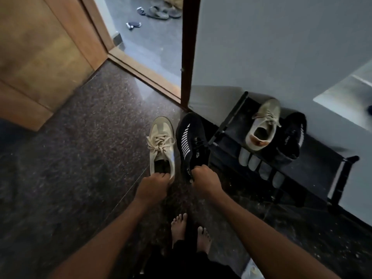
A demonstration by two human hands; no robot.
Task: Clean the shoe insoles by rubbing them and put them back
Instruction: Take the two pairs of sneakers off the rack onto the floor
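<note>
- Speckled dark floor [70, 158] runs across the whole scene, with a wooden door [40, 57] at far left.
- Far centre: open doorway, with sandals [161, 13] lying on the ground beyond it.
- Left hand [152, 185]: fingers curled and pressed together, pinching the heel rim of the beige shoe [162, 137].
- Beige shoe: laced, toe pointing far, just left of the black shoe [191, 137]. Interior too dark to read.
- Right hand [203, 180]: fingers curled round the heel collar of the black shoe.
- Black shoe: white stripes on its side, toe pointing far, close beside the rack [225, 121]. Whether either held shoe rests on the floor cannot be told.
- Bare feet [179, 224]: near centre, on the floor between the forearms.
- Rack: dark, against the right wall. On its top sit a second beige shoe [263, 125] and, right of it, a second black shoe [293, 135].
</note>
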